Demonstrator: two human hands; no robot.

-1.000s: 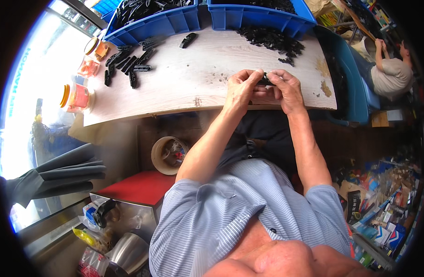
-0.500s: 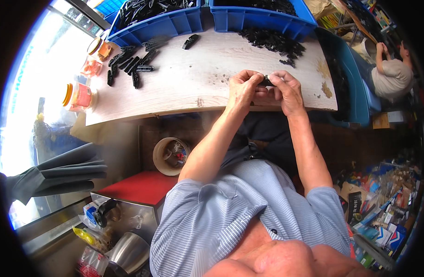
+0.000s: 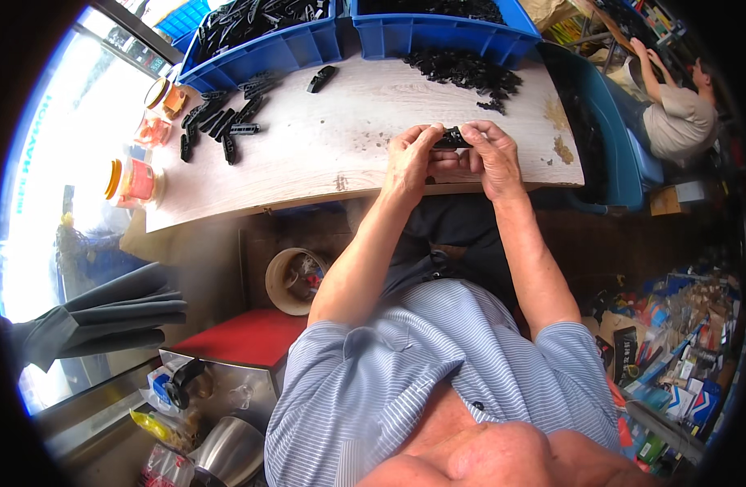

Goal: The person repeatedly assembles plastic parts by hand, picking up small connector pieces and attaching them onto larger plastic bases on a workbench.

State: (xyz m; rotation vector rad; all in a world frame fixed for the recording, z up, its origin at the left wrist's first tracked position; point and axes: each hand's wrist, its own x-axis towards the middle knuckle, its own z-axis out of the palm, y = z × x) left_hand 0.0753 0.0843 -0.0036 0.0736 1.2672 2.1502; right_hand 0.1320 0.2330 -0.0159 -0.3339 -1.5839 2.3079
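Observation:
A small black plastic part (image 3: pixel 451 139) is held level between both hands, just above the near edge of the table (image 3: pixel 324 154). My left hand (image 3: pixel 408 162) pinches its left end with thumb and fingers. Its right end sits in the fingertips of my right hand (image 3: pixel 496 161). What exactly the part is cannot be made out. Farther left on the table lies a loose group of long black plastic pieces (image 3: pixel 220 123), with a single black piece (image 3: pixel 322 79) apart from them. A heap of tiny black parts (image 3: pixel 466 77) spreads beyond my right hand.
Two blue bins, a left one (image 3: pixel 267 49) and a right one (image 3: pixel 438 42), hold black parts at the back. Jars (image 3: pixel 134 180) line the left edge. A teal tub (image 3: pixel 624 162) adjoins the table's right side; another person (image 3: pixel 680 122) sits beyond. Below stands a bucket (image 3: pixel 277 280).
Both hands have shifted slightly left in the picture, and more of the black part shows between them. The whole view has moved a little. The other person's arms have changed position.

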